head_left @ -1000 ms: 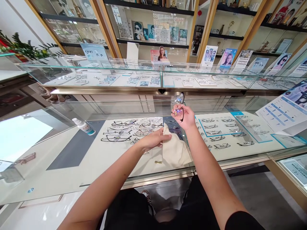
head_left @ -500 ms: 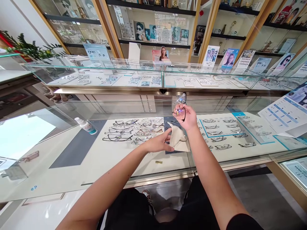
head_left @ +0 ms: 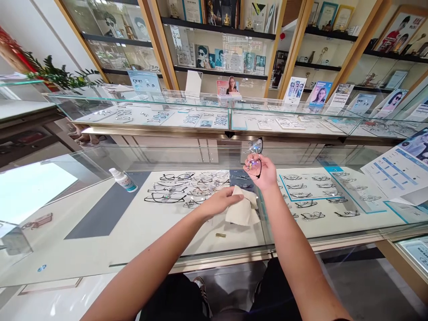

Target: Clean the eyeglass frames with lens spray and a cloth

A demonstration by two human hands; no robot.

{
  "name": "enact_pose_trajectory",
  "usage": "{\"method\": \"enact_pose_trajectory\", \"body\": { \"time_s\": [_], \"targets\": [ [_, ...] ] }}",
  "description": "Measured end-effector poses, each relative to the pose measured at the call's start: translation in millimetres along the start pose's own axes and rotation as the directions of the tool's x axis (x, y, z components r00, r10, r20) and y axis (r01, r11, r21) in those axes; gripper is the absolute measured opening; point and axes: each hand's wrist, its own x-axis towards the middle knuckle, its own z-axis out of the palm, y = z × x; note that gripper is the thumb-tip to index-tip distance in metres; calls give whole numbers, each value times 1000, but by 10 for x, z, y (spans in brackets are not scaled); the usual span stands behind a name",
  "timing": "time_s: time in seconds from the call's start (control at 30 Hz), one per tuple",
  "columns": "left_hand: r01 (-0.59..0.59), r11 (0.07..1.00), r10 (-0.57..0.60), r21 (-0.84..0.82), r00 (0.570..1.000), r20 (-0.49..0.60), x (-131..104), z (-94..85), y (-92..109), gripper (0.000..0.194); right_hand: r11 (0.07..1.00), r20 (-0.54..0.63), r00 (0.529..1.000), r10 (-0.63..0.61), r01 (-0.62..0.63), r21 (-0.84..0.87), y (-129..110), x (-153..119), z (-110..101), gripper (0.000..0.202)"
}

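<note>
My right hand (head_left: 266, 173) holds up a pair of dark-rimmed eyeglasses (head_left: 255, 146), gripped around the middle so that one lens stands above the fingers and the other lies in front of them. Lower and to the left, my left hand (head_left: 223, 201) pinches a cream cleaning cloth (head_left: 241, 213) with a zigzag edge. The cloth hangs down over the counter, apart from the glasses. Beneath both hands lies the glass display counter (head_left: 140, 243), with rows of eyeglass frames (head_left: 174, 189) inside.
A white spray bottle (head_left: 123, 180) stands on the counter at left. A small gold-coloured piece (head_left: 220, 235) lies near the front edge. More frames (head_left: 312, 215) are at right, beside a printed standing card (head_left: 397, 167). A second glass showcase (head_left: 160, 129) runs across the back.
My left hand has drawn the cloth slightly lower and now has its thumb over the top of it. The glasses remain in my right hand. The camera view has tilted up slightly.
</note>
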Motion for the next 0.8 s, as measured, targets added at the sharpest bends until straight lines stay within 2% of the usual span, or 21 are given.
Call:
{"method": "enact_pose_trajectory", "body": {
  "time_s": [0.07,0.13,0.23,0.37,0.43,0.5,0.63,0.7,0.8],
  "targets": [
    [-5,988,-12,-157,994,-106,-16,-47,72,43,1000,-4,1000,1,-2,-25,-7,-8,5,15],
    [-78,964,25,-256,979,-204,-32,-124,147,43,997,-10,1000,9,-9,-70,-11,-21,19,16],
    [-201,923,104,-328,951,-291,-65,-271,263,43,982,18,999,44,-40,-183,-1,-58,64,18],
    [-290,884,147,-366,917,-371,-102,-450,362,39,939,95,987,132,-94,-330,63,-126,159,17],
    [-327,860,171,-392,908,-382,-105,-517,374,42,918,116,978,174,-119,-379,109,-156,206,18],
    [-345,850,204,-398,913,-354,-100,-570,367,54,896,127,972,198,-127,-425,152,-178,241,19],
    [-329,890,232,-314,922,-310,-91,-642,331,78,861,140,966,217,-122,-493,204,-199,260,21],
    [-327,896,235,-300,923,-305,-101,-656,325,79,856,148,963,224,-122,-502,212,-203,253,22],
    [-344,885,251,-315,920,-301,-138,-653,344,69,857,162,957,242,-133,-498,208,-208,246,23]
  ]
}}
